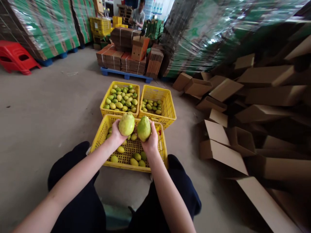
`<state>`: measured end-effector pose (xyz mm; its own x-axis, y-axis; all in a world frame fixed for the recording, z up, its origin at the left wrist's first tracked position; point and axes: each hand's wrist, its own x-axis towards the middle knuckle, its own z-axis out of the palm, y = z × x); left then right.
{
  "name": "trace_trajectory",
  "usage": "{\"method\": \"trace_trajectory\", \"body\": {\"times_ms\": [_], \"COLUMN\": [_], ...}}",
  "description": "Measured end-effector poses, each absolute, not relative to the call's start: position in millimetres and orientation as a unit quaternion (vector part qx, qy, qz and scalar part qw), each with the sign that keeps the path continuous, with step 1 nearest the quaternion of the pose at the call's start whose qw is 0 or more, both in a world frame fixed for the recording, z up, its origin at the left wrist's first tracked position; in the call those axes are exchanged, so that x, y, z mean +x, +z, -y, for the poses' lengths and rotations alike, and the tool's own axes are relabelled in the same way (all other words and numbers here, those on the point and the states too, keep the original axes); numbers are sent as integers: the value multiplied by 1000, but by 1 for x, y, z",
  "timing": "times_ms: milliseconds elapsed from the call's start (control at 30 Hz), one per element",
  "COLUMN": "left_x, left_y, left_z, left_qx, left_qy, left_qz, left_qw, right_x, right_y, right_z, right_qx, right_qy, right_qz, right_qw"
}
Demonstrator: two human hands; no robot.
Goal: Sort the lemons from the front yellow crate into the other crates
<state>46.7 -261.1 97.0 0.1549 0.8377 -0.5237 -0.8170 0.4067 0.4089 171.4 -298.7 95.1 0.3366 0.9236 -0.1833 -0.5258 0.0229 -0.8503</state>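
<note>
Above the near yellow crate [128, 166], my left hand [118, 133] is closed round a yellow-green fruit [126, 124]. Beside it, a slightly greener, pear-shaped fruit [144, 128] is held in my right hand [151, 140]. The two fruits are close together but apart. Several smaller green-yellow fruits [134, 161] lie on the bottom of the near crate. Behind stand two more crates: the left one [103, 103] is well filled with fruits, and the right one [168, 105] holds fewer, low down.
Many open cardboard boxes [225, 155] are heaped on the right. Flattened cartons [110, 58] sit on a blue pallet [126, 75] ahead. A red stool [17, 58] stands at the left, near wrapped green stacks [46, 26]. A person [138, 16] is in the background.
</note>
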Motion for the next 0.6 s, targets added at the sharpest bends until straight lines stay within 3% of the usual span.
{"method": "trace_trajectory", "body": {"times_ms": [100,200,367,600], "left_x": [55,67,76,72], "left_y": [97,95,88,80], "left_z": [270,280,285,277], "left_qx": [32,68,121,177], "left_qy": [528,525,553,528], "left_qz": [-334,-315,-305,-354], "left_qw": [781,788,766,751], "right_x": [167,162,163,149], "right_y": [90,78,61,74], "right_z": [302,307,310,319], "right_qx": [-515,-545,-517,-465], "right_qy": [361,270,282,330], "right_qz": [368,510,615,542], "right_qw": [685,608,525,617]}}
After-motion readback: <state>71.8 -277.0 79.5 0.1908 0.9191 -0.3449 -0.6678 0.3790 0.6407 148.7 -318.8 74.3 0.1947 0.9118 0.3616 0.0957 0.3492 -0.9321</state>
